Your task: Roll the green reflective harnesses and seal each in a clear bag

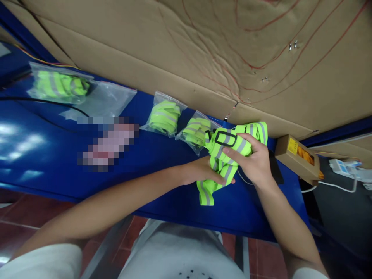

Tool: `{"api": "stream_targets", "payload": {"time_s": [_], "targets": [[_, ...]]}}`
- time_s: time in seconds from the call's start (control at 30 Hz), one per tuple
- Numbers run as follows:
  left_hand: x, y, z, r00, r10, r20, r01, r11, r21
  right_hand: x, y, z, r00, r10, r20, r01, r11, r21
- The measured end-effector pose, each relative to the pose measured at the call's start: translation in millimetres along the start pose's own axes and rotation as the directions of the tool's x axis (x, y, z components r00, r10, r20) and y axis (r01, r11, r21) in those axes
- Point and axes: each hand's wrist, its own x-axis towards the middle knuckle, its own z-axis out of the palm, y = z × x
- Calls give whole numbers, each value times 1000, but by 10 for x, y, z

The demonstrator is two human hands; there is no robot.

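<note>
Both my hands hold a bundle of neon yellow-green reflective strap [241,146] with a grey stripe along it, above the blue table. My right hand [255,159] grips the upper folds, its thumb close to a black plastic buckle [226,138]. Lower down, my left hand [207,170] is closed round hanging loops, and its fingers are partly hidden by the strap. One loop dangles below the left hand. Just behind the bundle lies a clear zip bag [197,131] of similar strap, partly covered by it.
Another bagged strap [165,116] lies beside it, and one more bag [59,85] is at the far left near an empty clear bag [112,99]. A pixelated pink item [109,147] lies on the blue table [162,155]. An open cardboard box [299,157] stands right. Cardboard [130,46] backs the table.
</note>
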Motion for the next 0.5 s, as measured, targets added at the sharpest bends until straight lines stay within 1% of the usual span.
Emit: {"api": "stream_targets", "payload": {"time_s": [0.13, 0.17, 0.23, 0.27, 0.33, 0.37, 0.4, 0.47, 0.5], "targets": [[16, 31, -40, 995, 46, -89, -37, 994, 99, 11, 36, -64, 998, 56, -11, -55, 996, 68], [10, 41, -40, 995, 62, -84, -53, 993, 103, 15, 43, -87, 998, 66, -12, -64, 994, 93], [-12, 53, -17, 995, 86, -40, -83, 994, 71, 17, 40, -129, 998, 65, -17, -62, 988, 139], [-25, 51, 5, 995, 94, -14, -93, 995, 35, 12, 29, -141, 998, 55, -31, -50, 989, 139], [-44, 31, 63, 994, 106, 9, -105, 993, -54, -15, -9, -137, 997, 2, -74, 3, 997, 71], [-46, 15, 93, 993, 115, -13, -116, 989, -88, -37, -33, -117, 994, -40, -97, 41, 999, 15], [-44, -4, 121, 990, 130, -60, -135, 985, -105, -63, -56, -86, 990, -85, -113, 81, 996, -41], [-25, -41, 159, 970, 175, -170, -191, 978, -81, -117, -89, 2, 984, -146, -105, 135, 986, -101], [-13, -55, 169, 954, 200, -221, -217, 975, -52, -139, -95, 52, 984, -147, -96, 138, 985, -99]]}}
